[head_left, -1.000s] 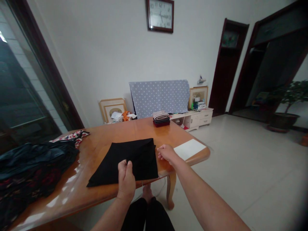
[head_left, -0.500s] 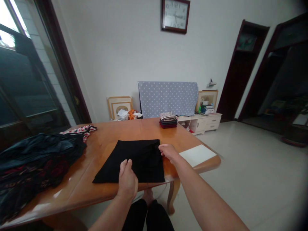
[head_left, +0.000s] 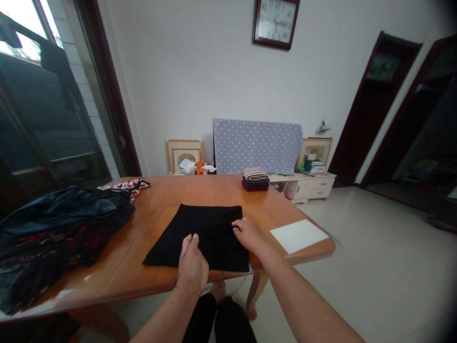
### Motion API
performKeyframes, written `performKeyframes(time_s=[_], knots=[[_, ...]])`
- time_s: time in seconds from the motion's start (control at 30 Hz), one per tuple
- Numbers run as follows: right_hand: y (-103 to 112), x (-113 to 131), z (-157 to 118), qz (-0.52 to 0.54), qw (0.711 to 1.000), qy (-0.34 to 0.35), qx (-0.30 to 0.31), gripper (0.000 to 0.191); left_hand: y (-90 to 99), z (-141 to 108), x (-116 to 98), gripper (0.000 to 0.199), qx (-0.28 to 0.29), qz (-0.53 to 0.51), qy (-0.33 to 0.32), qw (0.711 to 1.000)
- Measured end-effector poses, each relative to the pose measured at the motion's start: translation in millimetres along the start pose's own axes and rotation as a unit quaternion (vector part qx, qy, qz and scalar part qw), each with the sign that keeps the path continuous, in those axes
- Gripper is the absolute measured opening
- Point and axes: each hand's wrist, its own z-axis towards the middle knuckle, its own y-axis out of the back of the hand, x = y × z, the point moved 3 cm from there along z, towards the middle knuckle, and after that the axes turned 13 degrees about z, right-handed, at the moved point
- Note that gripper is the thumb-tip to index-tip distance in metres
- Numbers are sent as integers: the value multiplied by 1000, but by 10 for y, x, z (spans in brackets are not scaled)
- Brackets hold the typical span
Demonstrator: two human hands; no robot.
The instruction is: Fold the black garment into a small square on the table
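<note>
Slid further onto the black cloth (head_left: 200,236) since a second ago, right hand (head_left: 247,234) now resting on its right edge. Left hand (head_left: 192,266) pinching the near edge, fingers closed on the fabric. Cloth lying flat on the table (head_left: 167,190). Heap of dark clothes (head_left: 53,228) off left, folded stack (head_left: 255,178) further back, white sheet (head_left: 298,235) at right.

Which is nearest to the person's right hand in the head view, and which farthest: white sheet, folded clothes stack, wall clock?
From the right hand:
1. White sheet, just right, on the table's corner.
2. Folded clothes stack, at the table's far edge.
3. Wall clock, high on the wall.
</note>
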Motion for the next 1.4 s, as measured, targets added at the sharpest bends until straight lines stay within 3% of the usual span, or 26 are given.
performKeyframes(time_s=[0.1, 0.23, 0.33, 0.47, 0.57, 0.67, 0.8, 0.93, 1.0, 1.07, 1.27, 1.4], knots=[[-28, 87, -59, -102, 995, 11, 1, 29, 56, 69, 1, 7, -31, -17, 46, 998], [-40, 126, -80, -122, 992, 20, -11, 31, 87, 140, -38, 22, 37, -51, 143, 988], [-55, 117, -66, -136, 990, 18, 12, 36, 100, 150, -87, 30, 78, -63, 173, 980], [-73, 137, -35, -185, 982, -1, 44, 42, 93, 114, -93, 23, 74, -62, 151, 984], [-80, 181, -18, -213, 975, -17, 56, 43, 82, 48, -74, 11, 49, -35, 87, 994], [-88, 201, 2, -189, 979, -36, 64, 42, 8, -63, -80, 5, 142, 28, 7, 989], [-55, 136, 63, -119, 991, -37, 46, 33, -100, -237, -77, 18, 272, 212, -90, 934], [110, -89, 115, -16, 999, -48, -10, 30, -206, -400, -32, 16, 330, 411, -224, 820], [229, -240, 89, 37, 995, -69, -64, 35, -254, -475, 5, 12, 351, 457, -281, 767], [321, -375, 26, 84, 986, -90, -111, 39, -287, -530, 43, 10, 370, 479, -310, 733], [337, -549, -92, 188, 964, -106, -156, 33, -316, -588, 40, 13, 390, 483, -306, 722], [310, -570, -25, 220, 953, -124, -164, 30, -322, -622, -9, 12, 428, 516, -311, 674]])
